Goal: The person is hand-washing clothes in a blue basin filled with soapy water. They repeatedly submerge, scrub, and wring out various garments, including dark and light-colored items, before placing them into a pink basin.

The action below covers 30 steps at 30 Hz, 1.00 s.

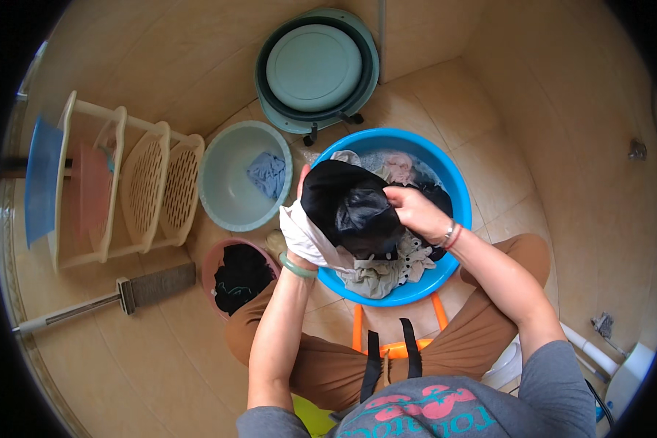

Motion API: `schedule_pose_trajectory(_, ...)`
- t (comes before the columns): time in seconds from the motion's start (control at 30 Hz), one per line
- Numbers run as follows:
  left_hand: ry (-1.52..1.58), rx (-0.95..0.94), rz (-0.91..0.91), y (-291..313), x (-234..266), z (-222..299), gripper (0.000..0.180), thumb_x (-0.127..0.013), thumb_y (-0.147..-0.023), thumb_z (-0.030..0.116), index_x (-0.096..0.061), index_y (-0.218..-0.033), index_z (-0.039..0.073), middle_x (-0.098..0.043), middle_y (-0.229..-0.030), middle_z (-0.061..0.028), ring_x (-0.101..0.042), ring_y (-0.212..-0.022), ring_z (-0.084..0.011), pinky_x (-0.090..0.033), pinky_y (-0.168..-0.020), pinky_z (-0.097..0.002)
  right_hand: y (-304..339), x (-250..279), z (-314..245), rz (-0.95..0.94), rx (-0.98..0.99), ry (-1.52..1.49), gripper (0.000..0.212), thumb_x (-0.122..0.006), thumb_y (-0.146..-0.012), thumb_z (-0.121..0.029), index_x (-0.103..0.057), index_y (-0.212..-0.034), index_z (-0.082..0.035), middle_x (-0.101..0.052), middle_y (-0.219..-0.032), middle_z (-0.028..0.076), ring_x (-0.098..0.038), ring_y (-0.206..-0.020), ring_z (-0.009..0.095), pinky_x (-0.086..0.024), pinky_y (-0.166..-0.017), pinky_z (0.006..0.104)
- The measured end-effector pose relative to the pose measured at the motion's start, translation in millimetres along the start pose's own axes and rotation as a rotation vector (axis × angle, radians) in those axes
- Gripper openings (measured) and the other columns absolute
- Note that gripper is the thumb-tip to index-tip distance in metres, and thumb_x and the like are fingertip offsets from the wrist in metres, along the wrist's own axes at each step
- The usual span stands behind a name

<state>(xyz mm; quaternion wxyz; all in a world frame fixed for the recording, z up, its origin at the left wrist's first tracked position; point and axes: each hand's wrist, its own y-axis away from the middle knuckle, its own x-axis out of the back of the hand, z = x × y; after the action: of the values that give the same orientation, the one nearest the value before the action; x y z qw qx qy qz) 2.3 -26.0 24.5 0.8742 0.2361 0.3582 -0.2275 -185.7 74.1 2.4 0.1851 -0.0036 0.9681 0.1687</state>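
Above the blue basin (461, 197), we see the black cloth (343, 201) raised and bunched between both hands, its lower edge down against the wet laundry. Right hand (416, 212): fingers narrow, pinching the cloth's right edge between thumb and fingers; a silver bracelet (449, 232) and a red band sit at the wrist. Left hand (304, 179): mostly hidden behind the black cloth, a strip of it showing along the cloth's left edge; we cannot tell how far its fingers are closed. We note a white cloth (301, 230) draped over this hand, just above a pale green bangle (299, 269). Inside the basin we record sudsy water (376, 158) toward the far side, a pink cloth (399, 168) in it, and grey-white garments (376, 281) heaped at the near rim. To the left, just beside the blue basin, we find a pale green basin (223, 175) holding a crumpled blue cloth (268, 175); nearer the person, a pink basin (210, 269) holds dark clothes (241, 277). Farther left we log a cream rack (144, 175) and a long-handled brush (157, 287) on the floor. Beyond the blue basin, a green tub (314, 69) leans at the wall.
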Motion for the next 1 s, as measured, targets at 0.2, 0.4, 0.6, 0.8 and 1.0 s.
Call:
schedule_pose_trajectory(0.2, -0.382, -0.067, -0.003, -9, 43, 14, 0.047, -0.037, -0.103, 0.029, -0.033, -0.145, 0.009, -0.053, -0.134, -0.013, -0.057, -0.114, -0.0282, -0.045, -0.101, -0.0406, 43, 27, -63, 0.641, 0.399, -0.035, 0.024, -0.071, -0.081, -0.007, -0.059, -0.102, -0.003, -0.057, -0.09, -0.002, -0.052, -0.083, 0.005, -0.043, -0.077, 0.0213)
schedule_pose_trajectory(0.4, -0.282, -0.273, 0.14, -1, 15, 0, 0.043, -0.047, -0.097, 0.011, -0.037, -0.139, 0.008, -0.055, -0.127, -0.0149, -0.057, -0.113, -0.0301, -0.047, -0.101, -0.0444, 41, 51, -37, 0.793, 0.081, 1.191, 0.044, -0.069, -0.075, -0.012, -0.05, -0.114, -0.003, -0.061, -0.087, 0.016, -0.059, -0.077, 0.036, -0.049, -0.07, 0.039)
schedule_pose_trajectory(0.6, -1.359, -0.476, -0.344, 43, -18, -49, 0.04, -0.064, -0.07, -0.001, -0.069, -0.108, 0.012, -0.057, -0.095, -0.0126, -0.06, -0.088, -0.0293, -0.05, -0.074, -0.0343, 28, 34, -22, 0.467, 0.217, 0.726, 0.043, -0.068, -0.087, -0.024, -0.057, -0.122, -0.002, -0.064, -0.111, 0.014, -0.061, -0.104, 0.026, -0.048, -0.089, 0.0352)
schedule_pose_trajectory(0.8, -1.35, -0.358, -0.794, 80, -7, -92, 0.046, -0.06, -0.076, -0.004, -0.062, -0.119, 0.013, -0.056, -0.088, -0.0108, -0.061, -0.081, -0.0263, -0.051, -0.067, -0.0352, 21, 3, 37, 0.204, -0.051, 0.829, 0.019, -0.07, -0.082, -0.019, -0.066, -0.089, -0.002, -0.068, -0.076, 0.012, -0.067, -0.071, 0.021, -0.052, -0.067, 0.0329)
schedule_pose_trajectory(1.0, -0.587, 0.166, 0.253, 44, 32, -84, 0.033, -0.057, -0.094, 0.025, -0.056, -0.119, 0.004, -0.063, -0.098, -0.0077, -0.061, -0.085, -0.0143, -0.051, -0.073, -0.026, 28, -13, 7, 0.304, 0.557, 0.825, 0.008, -0.063, -0.086, -0.006, -0.064, -0.092, -0.001, -0.06, -0.085, 0.012, -0.064, -0.074, 0.026, -0.051, -0.062, 0.0328)
